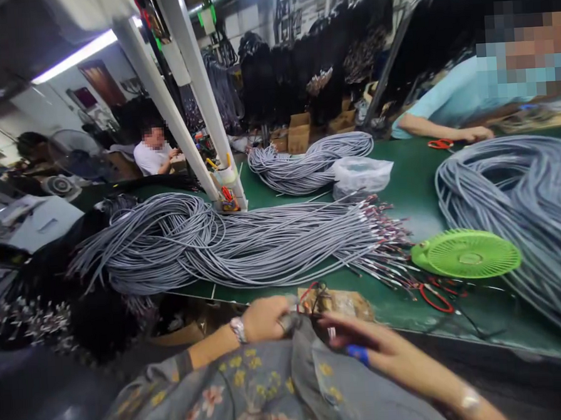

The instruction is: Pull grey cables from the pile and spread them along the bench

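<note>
In front of my floral grey shirt, my left hand (266, 318) is closed, its fingertips around something I cannot make out. My right hand (367, 338) is close by on the right, slightly blurred, with its fingers stretched out and a blue wrap (358, 354) on one digit. Beyond both hands, a brown packet in clear plastic (348, 301) lies at the bench edge, with a thin red and dark loop near it. A large bundle of grey cables (273, 242) stretches across the green bench, its stripped, coloured wire ends fanned out on the right.
A green fan (471, 253) lies beside red-handled scissors (436, 297). More grey cable coils (519, 185) rest at the right and a further coil (292, 165) at the back, near a white plastic bag (361, 176). A white post (198, 82) rises from the bench. Two co-workers sit beyond.
</note>
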`<state>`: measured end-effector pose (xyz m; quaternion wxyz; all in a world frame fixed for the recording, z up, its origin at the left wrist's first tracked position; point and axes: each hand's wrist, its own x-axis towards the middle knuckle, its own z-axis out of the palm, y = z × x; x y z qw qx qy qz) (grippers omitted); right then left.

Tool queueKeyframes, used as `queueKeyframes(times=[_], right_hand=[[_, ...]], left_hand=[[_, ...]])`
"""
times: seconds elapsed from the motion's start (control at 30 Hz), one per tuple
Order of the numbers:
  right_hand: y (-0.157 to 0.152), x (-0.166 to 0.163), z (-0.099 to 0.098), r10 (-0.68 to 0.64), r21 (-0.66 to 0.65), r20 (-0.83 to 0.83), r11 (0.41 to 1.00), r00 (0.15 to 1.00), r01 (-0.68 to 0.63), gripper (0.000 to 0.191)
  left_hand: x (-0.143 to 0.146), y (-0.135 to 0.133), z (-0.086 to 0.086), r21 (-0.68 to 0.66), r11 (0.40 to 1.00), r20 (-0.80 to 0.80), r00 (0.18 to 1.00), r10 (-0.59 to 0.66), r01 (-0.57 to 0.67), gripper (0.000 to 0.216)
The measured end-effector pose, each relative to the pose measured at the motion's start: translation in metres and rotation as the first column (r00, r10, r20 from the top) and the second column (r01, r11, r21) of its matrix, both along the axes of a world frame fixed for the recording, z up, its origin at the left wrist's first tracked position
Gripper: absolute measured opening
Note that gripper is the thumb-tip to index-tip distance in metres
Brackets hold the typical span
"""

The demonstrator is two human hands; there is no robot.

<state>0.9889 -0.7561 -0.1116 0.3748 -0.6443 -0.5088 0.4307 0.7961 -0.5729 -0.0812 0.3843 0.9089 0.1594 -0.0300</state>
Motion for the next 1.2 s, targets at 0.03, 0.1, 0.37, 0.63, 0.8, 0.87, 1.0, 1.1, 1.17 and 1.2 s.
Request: queueKeyframes(times=[0.03, 0.1, 0.37, 0.63, 0.8, 0.87, 1.0, 1.1, 1.17, 1.2], right_hand=[[0.001, 0.005, 0.006, -0.094, -0.036, -0.044, 0.995, 0.995, 0.092, 0.082], [0.01, 0.003, 0.013, -0.259, -0.061, 0.001, 0.964, 0.966, 0.259, 0.091], [0.051, -0.05, 0.01, -0.13, 0.169, 0.401, 0.983, 0.907, 0.066, 0.041], [0.032, -0.003, -0.02, -0.003, -0.101, 0.55, 0.992, 0.835, 0.07, 0.046], [0.054, 0.051, -0.042, 0.105, -0.569, 0.622, 0.741, 0.776, 0.356, 0.04], [0.066, 0.062, -0.051, 0.113, -0.627, 0.569, 0.701, 0.815, 0.34, 0.043], [0.084, 0.053, -0.053, 0.075, -0.586, 0.584, 0.728, 0.808, 0.356, 0.057], [0.092, 0.019, -0.038, -0.121, -0.307, 0.502, 0.901, 0.856, 0.307, 0.054], [0.093, -0.009, -0.024, -0.121, -0.061, 0.325, 0.987, 0.938, 0.149, 0.053], [0.092, -0.021, -0.018, -0.077, 0.09, 0.277, 0.994, 0.958, 0.054, 0.049]], left_hand=[[-0.006, 0.007, -0.002, -0.19, 0.975, 0.001, 0.993, 0.116, -0.114, 0.035], [-0.011, 0.016, -0.003, -0.581, 0.791, -0.058, 0.979, 0.194, -0.192, 0.067], [0.012, -0.003, 0.002, -0.855, 0.511, -0.068, 0.996, 0.054, -0.086, 0.078], [-0.008, 0.013, 0.003, -0.884, 0.189, -0.26, 0.784, 0.563, -0.428, 0.062], [-0.026, 0.035, 0.012, -0.905, -0.047, -0.271, 0.489, 0.829, -0.422, 0.03], [-0.028, 0.036, 0.013, -0.921, -0.136, -0.309, 0.473, 0.825, -0.365, 0.023], [-0.02, 0.028, 0.011, -0.924, -0.25, -0.368, 0.497, 0.786, -0.289, 0.021], [-0.007, 0.017, 0.008, -0.9, -0.146, -0.364, 0.524, 0.77, -0.412, 0.024], [0.003, 0.008, 0.004, -0.859, -0.029, -0.373, 0.585, 0.72, -0.511, 0.035], [0.007, 0.004, 0.0, -0.841, 0.028, -0.377, 0.624, 0.684, -0.54, 0.039]])
